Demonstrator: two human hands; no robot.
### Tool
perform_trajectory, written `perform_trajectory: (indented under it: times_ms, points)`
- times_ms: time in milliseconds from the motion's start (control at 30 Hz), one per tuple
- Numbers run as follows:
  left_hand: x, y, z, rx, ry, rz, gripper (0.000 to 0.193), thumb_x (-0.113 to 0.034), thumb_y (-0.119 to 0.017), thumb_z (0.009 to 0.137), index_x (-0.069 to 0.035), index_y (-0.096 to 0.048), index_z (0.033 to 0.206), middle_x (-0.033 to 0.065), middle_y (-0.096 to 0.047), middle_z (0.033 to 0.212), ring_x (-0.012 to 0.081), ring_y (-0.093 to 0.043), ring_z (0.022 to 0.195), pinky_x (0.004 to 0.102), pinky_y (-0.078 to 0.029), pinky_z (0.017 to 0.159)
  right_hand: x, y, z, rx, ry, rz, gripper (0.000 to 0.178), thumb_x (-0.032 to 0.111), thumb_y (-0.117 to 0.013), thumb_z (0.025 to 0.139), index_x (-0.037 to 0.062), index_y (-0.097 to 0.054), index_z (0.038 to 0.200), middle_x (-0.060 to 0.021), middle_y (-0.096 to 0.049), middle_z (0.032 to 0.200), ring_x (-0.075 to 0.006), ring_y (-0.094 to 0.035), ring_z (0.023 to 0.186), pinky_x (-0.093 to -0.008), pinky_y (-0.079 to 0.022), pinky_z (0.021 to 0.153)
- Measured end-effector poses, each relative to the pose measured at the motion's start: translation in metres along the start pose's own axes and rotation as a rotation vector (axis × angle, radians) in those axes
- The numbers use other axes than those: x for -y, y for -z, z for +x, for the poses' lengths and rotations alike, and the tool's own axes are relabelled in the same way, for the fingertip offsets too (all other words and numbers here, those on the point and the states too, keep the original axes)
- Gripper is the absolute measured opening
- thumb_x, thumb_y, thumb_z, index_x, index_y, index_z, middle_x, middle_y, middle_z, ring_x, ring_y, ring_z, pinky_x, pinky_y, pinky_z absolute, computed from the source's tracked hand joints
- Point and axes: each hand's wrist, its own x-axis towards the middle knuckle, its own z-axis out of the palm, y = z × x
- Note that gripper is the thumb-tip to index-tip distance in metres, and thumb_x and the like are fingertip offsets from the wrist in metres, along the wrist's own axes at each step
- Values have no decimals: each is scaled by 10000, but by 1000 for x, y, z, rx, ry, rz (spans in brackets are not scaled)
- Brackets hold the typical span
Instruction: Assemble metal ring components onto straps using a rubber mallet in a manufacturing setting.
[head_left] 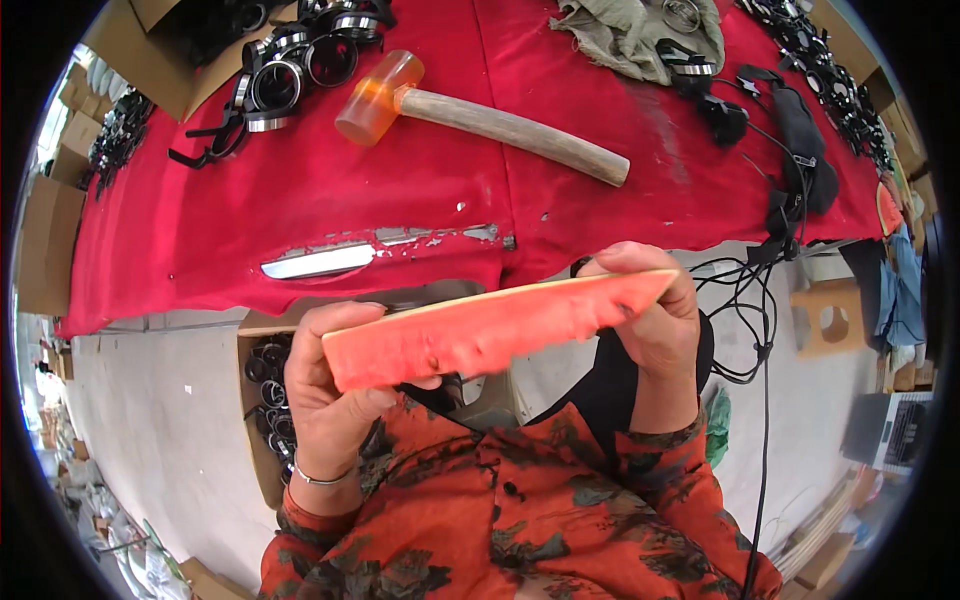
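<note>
A long slice of watermelon (490, 335) is held level between my two hands, above my lap and just short of the table edge. Its red flesh faces me, with a few dark seeds and an uneven lower edge; a thin pale rind runs along the top. My left hand (335, 385) grips the left end, thumb below and fingers at the top. Around the pointed right end my right hand (655, 320) is closed, fingers over the rind. On the red-covered table beyond lies a mallet (510, 130) with an orange translucent head and wooden handle.
The red tablecloth (400, 200) is torn near its front edge. Black-and-silver ring-shaped parts (290, 80) pile up at the far left beside a cardboard box (170, 60). A grey cloth (640, 35) and a black pouch (805, 150) with cables lie right. Another box (262, 440) of rings stands below.
</note>
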Motion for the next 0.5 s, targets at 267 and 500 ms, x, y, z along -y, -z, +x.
perform_trajectory:
  times_ms: [267, 500]
  points:
    - [-10, 6, -4, -38, -288, 180, 506, -174, -745, 722, 41, -496, 1106, 172, -579, 1061, 233, -588, 977, 316, -483, 827, 3, -32, -2, -91, 228, -93, 206, 72, -616, 777, 3, -624, 971, -208, -606, 885, -262, -610, 756, -325, -501, 650]
    - [-69, 12, -12, 381, -145, 148, 265, -161, -599, 851, -50, -514, 1077, 348, -562, 945, 388, -622, 866, 423, -546, 663, 34, -35, 5, 400, 147, 193, 296, 5, -723, 707, -33, -646, 990, -288, -609, 951, -313, -645, 761, -345, -522, 654]
